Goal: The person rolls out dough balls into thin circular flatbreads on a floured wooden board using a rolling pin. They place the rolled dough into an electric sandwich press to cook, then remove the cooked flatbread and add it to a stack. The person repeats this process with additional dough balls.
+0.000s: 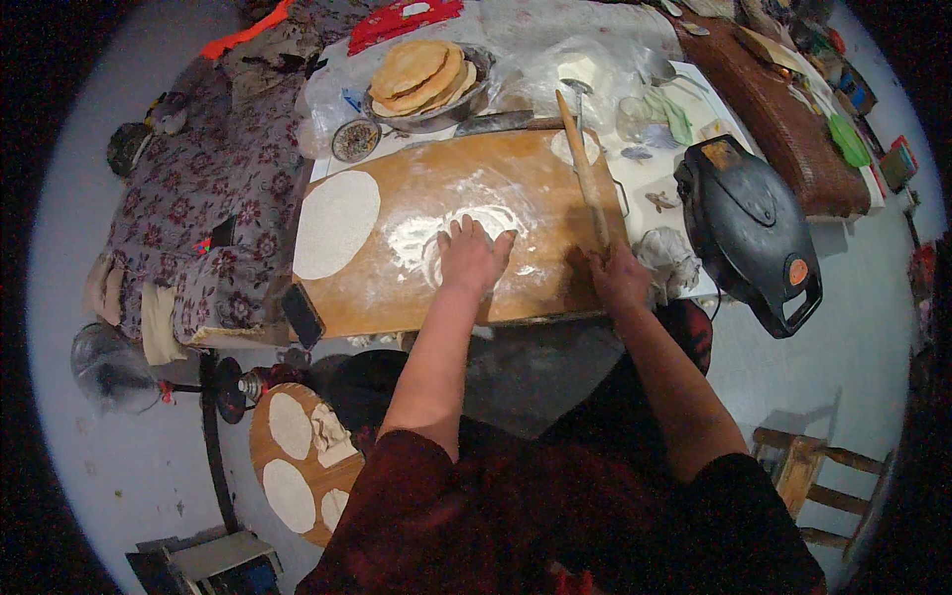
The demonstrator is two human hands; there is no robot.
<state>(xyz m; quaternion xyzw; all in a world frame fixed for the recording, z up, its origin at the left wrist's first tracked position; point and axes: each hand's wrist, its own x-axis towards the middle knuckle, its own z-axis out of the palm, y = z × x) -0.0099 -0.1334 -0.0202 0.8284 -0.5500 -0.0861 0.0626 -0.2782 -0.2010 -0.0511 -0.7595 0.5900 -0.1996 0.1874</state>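
My left hand (pixel 474 256) lies palm down with spread fingers in white flour (pixel 416 234) on a wooden board (pixel 416 309). In my right hand (pixel 623 279) is the near end of a wooden rolling pin (pixel 587 178), which points away from me over the board's right side. A large flat round of dough (pixel 336 223) lies at the board's left edge. A smaller dough round (pixel 569 149) is at the far right corner, partly behind the pin.
Behind the board stand a metal bowl (pixel 461 111) of stacked flatbreads (pixel 416 71), a dish of seasoning (pixel 356 141) and a cleaver (pixel 494 121). A black electric griddle (pixel 751 223) is at right. A phone (pixel 303 312) rests by the left corner; a round board (pixel 312 476) holds more dough rounds.
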